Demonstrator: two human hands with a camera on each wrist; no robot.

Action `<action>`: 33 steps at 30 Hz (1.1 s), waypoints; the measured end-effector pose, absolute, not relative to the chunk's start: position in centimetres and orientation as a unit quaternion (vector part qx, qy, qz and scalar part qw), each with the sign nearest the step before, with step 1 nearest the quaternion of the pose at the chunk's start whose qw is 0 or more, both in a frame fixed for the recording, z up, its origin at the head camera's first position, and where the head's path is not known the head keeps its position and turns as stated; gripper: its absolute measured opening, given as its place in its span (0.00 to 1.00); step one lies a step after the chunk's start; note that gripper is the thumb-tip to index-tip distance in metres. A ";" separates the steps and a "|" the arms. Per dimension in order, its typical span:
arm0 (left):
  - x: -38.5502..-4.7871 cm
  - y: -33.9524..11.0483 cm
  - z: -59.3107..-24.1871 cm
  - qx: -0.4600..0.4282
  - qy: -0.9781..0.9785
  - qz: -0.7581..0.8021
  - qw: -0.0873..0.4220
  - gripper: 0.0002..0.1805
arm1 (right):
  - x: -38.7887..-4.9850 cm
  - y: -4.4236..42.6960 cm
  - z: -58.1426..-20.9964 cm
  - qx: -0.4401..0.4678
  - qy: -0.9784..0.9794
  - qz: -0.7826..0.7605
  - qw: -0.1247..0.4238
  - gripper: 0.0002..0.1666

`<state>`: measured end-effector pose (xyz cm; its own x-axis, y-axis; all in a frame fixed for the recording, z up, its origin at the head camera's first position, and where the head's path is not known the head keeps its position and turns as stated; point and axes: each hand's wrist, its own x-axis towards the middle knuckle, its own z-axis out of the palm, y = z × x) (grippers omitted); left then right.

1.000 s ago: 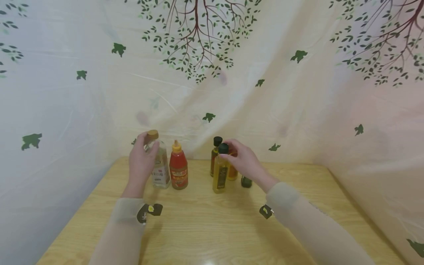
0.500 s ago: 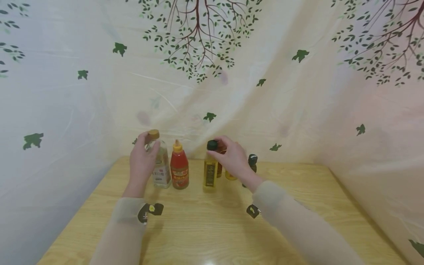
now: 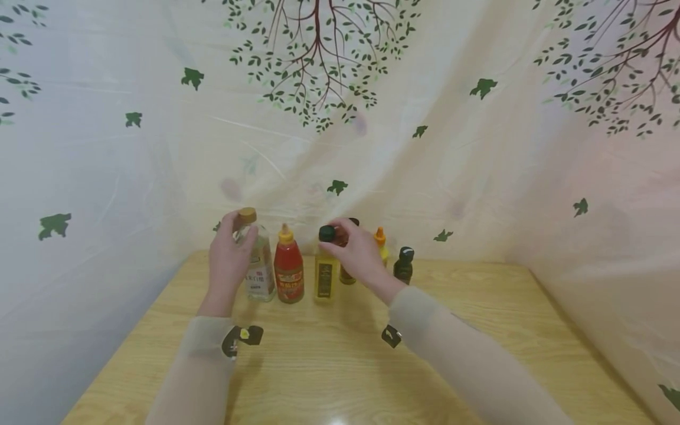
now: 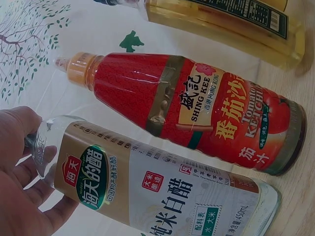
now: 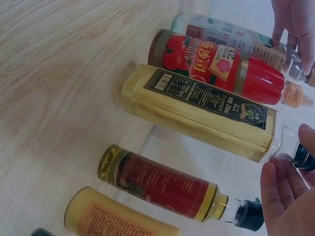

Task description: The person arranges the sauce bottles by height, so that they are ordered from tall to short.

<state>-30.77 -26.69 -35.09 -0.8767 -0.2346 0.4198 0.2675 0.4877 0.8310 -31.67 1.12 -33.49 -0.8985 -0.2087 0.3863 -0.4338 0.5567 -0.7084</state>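
At the left of the row, my left hand (image 3: 228,251) grips a clear white vinegar bottle (image 3: 259,278) around its neck, just below the gold cap. The vinegar bottle stands upright on the table. Right beside it is a red ketchup bottle (image 4: 197,113) with a yellow nozzle cap, touched by neither hand. My right hand (image 3: 357,251) pinches the neck of a square bottle of yellow oil (image 5: 197,115) under its dark green cap. This oil bottle is upright, just right of the ketchup; whether its base touches the table is hard to tell.
Behind and right of my right hand stand a dark-capped bottle with a red label (image 5: 162,184), a yellow bottle with an orange tip (image 3: 379,238) and a small dark bottle (image 3: 404,267). A leaf-patterned curtain (image 3: 297,159) hangs behind the wooden table (image 3: 319,366).
My right hand has moved left with the oil bottle, bringing it closer to the ketchup and uncovering the bottles on the right. My left hand stays on the vinegar bottle.
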 end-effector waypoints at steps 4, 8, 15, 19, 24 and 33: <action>-30.7 -26.7 -35.0 -0.008 -0.827 -0.505 0.248 0.30 | -31.8 0.7 -33.5 0.180 -0.875 0.430 0.129 0.27; -30.7 -26.6 -34.9 -0.008 -0.827 -0.506 0.246 0.30 | -31.9 0.3 -33.5 0.179 -0.875 0.431 0.127 0.27; -30.5 -26.6 -34.8 -0.010 -0.827 -0.505 0.248 0.31 | -32.2 -0.1 -33.7 0.173 -0.878 0.430 0.116 0.28; -30.5 -26.6 -34.9 -0.007 -0.828 -0.502 0.250 0.31 | -32.2 -0.3 -33.8 0.171 -0.878 0.433 0.111 0.28; -30.5 -26.6 -34.8 -0.005 -0.830 -0.501 0.247 0.32 | -32.2 -0.4 -33.9 0.167 -0.877 0.436 0.110 0.27; -30.5 -26.6 -34.8 -0.007 -0.832 -0.497 0.247 0.32 | -32.2 -0.6 -34.1 0.166 -0.877 0.437 0.108 0.27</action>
